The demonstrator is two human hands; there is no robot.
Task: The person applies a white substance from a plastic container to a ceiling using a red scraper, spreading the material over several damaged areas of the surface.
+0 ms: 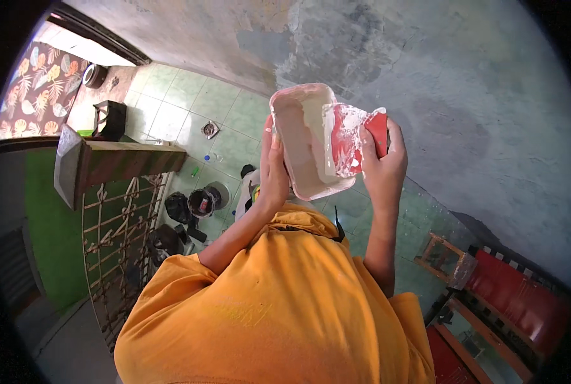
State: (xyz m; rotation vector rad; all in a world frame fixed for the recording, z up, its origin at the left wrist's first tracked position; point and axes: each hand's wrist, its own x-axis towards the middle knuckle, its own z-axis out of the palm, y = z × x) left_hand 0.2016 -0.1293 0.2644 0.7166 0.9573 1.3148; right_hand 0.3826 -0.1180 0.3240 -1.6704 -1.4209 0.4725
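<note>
My left hand (274,171) grips a pale rectangular tub (294,142) by its left side, tilted up in front of my chest. Whitish paste (313,121) coats part of the inside. In my right hand (382,168) is a red putty spreader (348,142), its handle held between thumb and fingers. Thick white smears cover much of the spreader's blade, which overlaps the tub's right rim. Whether the blade presses on that rim I cannot tell.
A patchy grey wall (439,96) rises ahead and to the right. On the green tiled floor (189,86) at left are a dark bucket (202,203), black bags (178,206) and a small dish (210,130). A metal grille (122,224) stands left; a red seat (509,291) and wooden stool (440,256) are right.
</note>
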